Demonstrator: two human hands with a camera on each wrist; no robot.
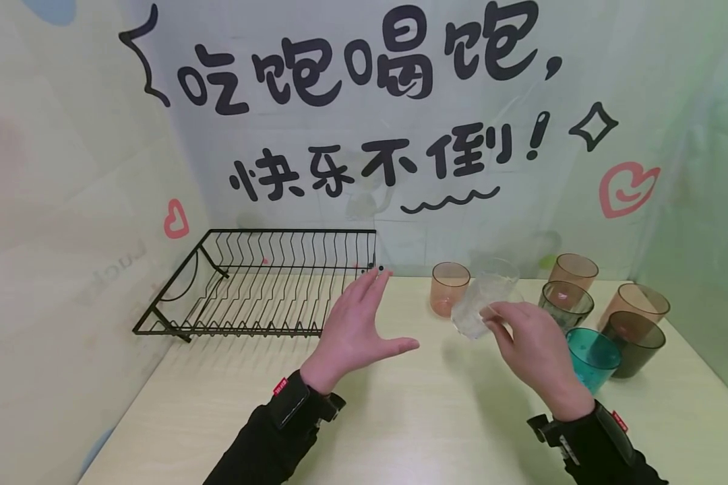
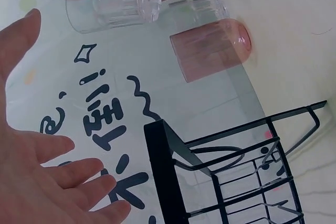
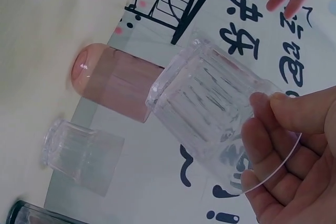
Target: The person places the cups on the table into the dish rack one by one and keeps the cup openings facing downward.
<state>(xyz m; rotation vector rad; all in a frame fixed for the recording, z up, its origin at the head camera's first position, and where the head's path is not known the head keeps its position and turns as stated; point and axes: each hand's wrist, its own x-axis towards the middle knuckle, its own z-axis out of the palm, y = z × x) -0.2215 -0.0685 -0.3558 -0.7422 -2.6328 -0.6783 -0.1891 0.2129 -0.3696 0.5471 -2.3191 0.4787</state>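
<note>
A clear ribbed drinking glass [image 3: 202, 106] hangs tilted in my right hand [image 1: 536, 350], its rim pinched between thumb and fingers. In the head view this glass is above the table, just in front of a pink glass [image 1: 449, 289]. Another clear glass [image 3: 79, 153] stands behind, partly covered by the held one in the head view. My left hand [image 1: 354, 330] is raised with fingers spread and thumb out, holding nothing. It is near the right end of a black wire dish rack [image 1: 267, 330], in front of it; contact with the rack is not visible.
On the right stand several glasses: a teal one [image 1: 593, 357], a dark grey one [image 1: 633, 343], a greenish grey one [image 1: 565, 304] and two pink ones, one at the back [image 1: 573, 269] and one at the far right [image 1: 637, 303]. A printed cloth backdrop [image 1: 340, 135] closes off the table's back.
</note>
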